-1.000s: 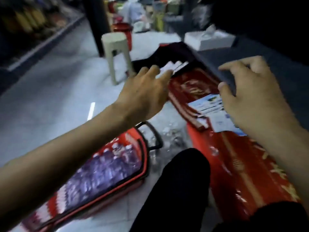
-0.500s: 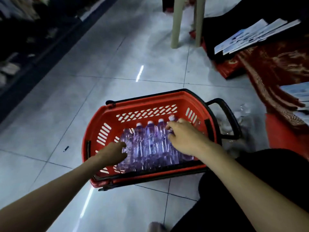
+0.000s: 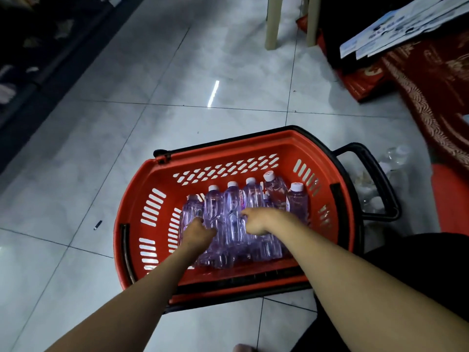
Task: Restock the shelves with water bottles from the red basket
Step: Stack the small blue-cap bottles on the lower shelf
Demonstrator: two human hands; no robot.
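Observation:
The red basket (image 3: 215, 158) with a black handle (image 3: 375, 179) stands on the tiled floor right below me. Several clear, purple-tinted water bottles (image 3: 232, 199) with white caps lie packed in it, caps pointing away from me. Both my hands are down among them. My left hand (image 3: 198, 233) is curled around a bottle on the left side of the pile. My right hand (image 3: 258, 222) grips a bottle near the middle, its fingers partly hidden between the bottles.
Beige stool legs (image 3: 272, 21) stand on the floor ahead. A red patterned cloth (image 3: 431, 85) and papers (image 3: 406, 21) lie at the right. Empty clear bottles (image 3: 396, 158) sit beside the basket handle. A dark shelf (image 3: 25, 59) runs along the left.
A second ago both hands were raised and open over the red cloth. My view dropped to the basket, and both hands have gone down into it and closed around bottles.

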